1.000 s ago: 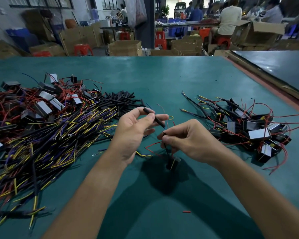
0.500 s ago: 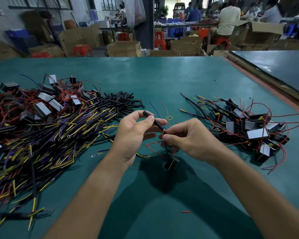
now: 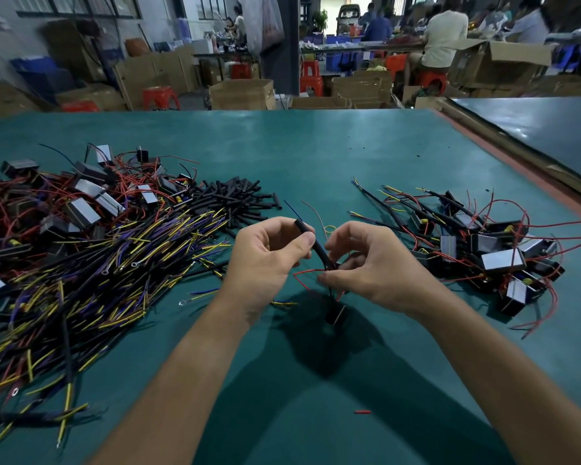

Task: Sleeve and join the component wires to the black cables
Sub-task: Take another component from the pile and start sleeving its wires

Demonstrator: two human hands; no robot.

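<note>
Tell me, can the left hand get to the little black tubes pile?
Probably yes: the pile of black tubes lies just beyond the left hand, nothing between, though that hand already pinches a black sleeve.

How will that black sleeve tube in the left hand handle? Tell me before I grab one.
The black sleeve tube probably flexes: it curves slightly where the left hand pinches it. Likely very light, since the fingers hold it by the tips alone. Being round, loose ones like the pile of sleeves may roll if pushed.
</note>
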